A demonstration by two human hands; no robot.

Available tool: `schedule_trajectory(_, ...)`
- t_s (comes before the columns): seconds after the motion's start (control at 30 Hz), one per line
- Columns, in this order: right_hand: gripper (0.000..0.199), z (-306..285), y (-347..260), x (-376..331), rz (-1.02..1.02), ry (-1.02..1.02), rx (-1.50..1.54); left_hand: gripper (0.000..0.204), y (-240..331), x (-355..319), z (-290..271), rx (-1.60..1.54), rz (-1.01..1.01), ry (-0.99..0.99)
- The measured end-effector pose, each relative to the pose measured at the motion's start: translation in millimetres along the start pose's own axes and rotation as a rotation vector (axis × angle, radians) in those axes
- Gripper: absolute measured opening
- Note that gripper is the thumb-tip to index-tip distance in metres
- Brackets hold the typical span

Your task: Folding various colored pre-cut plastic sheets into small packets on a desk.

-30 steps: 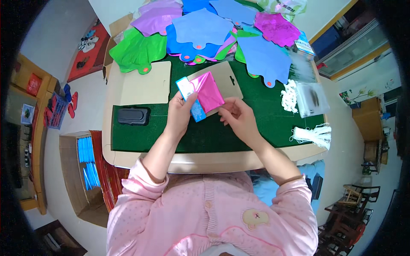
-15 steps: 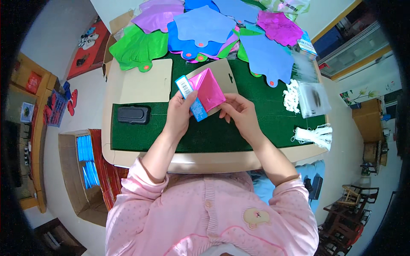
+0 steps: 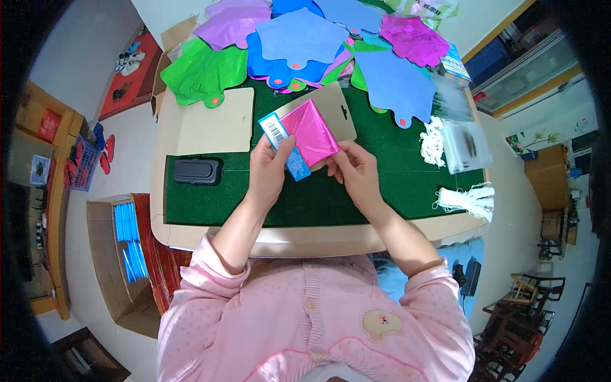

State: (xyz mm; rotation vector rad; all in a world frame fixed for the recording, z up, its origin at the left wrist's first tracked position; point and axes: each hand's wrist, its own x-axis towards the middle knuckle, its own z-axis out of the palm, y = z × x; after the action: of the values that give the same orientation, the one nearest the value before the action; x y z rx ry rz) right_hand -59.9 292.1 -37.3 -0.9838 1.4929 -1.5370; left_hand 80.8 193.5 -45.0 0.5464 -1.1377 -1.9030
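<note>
A folded square of shiny pink foil point(image 3: 310, 135) lies against a tan backing card point(image 3: 340, 114) with a hang slot, held over the green mat. My left hand point(image 3: 270, 167) grips the pack at its blue label strip point(image 3: 275, 129), which carries a barcode; the thumb presses on the strip from above. At the foil's lower right corner, my right hand point(image 3: 358, 170) has thumb and forefinger closed in a pinch. The other fingers of that hand curl beneath. What the left fingers do behind the card is hidden.
Flat coloured foil shapes point(image 3: 299, 38) with tabs overlap along the table's far side. A black case point(image 3: 197, 172) lies left below a tan card sheet point(image 3: 216, 121). Bundled white cord point(image 3: 468, 202) and clear bags point(image 3: 466, 146) lie right. An open carton point(image 3: 105, 235) stands left.
The pink foil and its card have tilted slightly between my hands. My right hand has shifted a little along the foil's corner. My left hand keeps its hold on the label strip.
</note>
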Motion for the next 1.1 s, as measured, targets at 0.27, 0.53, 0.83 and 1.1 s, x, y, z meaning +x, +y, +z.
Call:
schedule_trajectory(0.27,0.017,0.0,-22.8,2.9,0.133,-0.058,0.173,0.024,0.5,2.9,-5.5,0.032,0.026,0.038)
schedule_trajectory(0.53,0.01,-9.9,-27.1,10.6,0.195,-0.151,0.089,0.025,2.5,0.0,-4.3,0.127,0.003,0.042)
schedule_trajectory(0.83,0.01,-11.3,-26.9,19.5,0.132,-0.121,0.031,0.025,-3.8,0.9,-3.3,0.161,-0.004,0.016)
schedule_trajectory(1.1,0.007,-7.6,-21.1,27.1,0.086,-0.139,0.004,0.023,-9.0,0.0,-6.7,0.275,-0.074,-0.057)
